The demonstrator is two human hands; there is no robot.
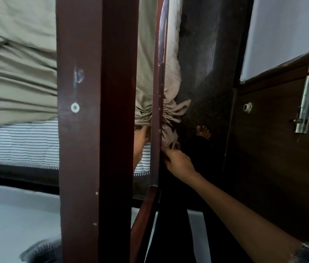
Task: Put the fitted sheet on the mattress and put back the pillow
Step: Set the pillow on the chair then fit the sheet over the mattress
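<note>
A thick wooden bed post point(96, 130) fills the middle of my view. At nine o'clock of it, the olive fitted sheet point(17, 82) lies rumpled over the striped mattress point(17, 141). At three o'clock of the post, my left hand point(139, 147) reaches under the sheet's gathered hem, its fingers hidden. Past a thin rail point(156, 130), my right hand point(178, 162) pinches the bunched corner. A bare foot point(204, 131) stands at one o'clock of that hand.

Left hand point(140, 147) partly behind bedpost point(96, 130)
</note>
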